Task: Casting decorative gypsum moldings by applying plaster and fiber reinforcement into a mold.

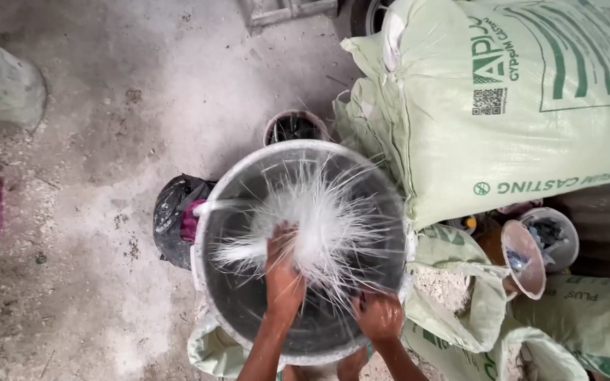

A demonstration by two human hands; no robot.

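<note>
A large round grey basin (210, 233) with a white rim stands on the floor below me. Inside it lies a splayed bundle of thin white fibres (323, 219), fanning out in all directions. My left hand (282, 271) reaches into the basin and presses on the middle of the fibre bundle, fingers closed around some strands. My right hand (379, 316) rests at the basin's near right rim, gripping the lower ends of the fibres; its fingers are curled.
Big pale-green woven sacks (503, 99) are stacked right of the basin. Small dirty plastic cups (527, 257) sit between the sacks. A dark pot (294, 127) stands behind the basin, a black plastic bag (174, 215) at its left. Dusty concrete floor (93, 212) spreads leftward.
</note>
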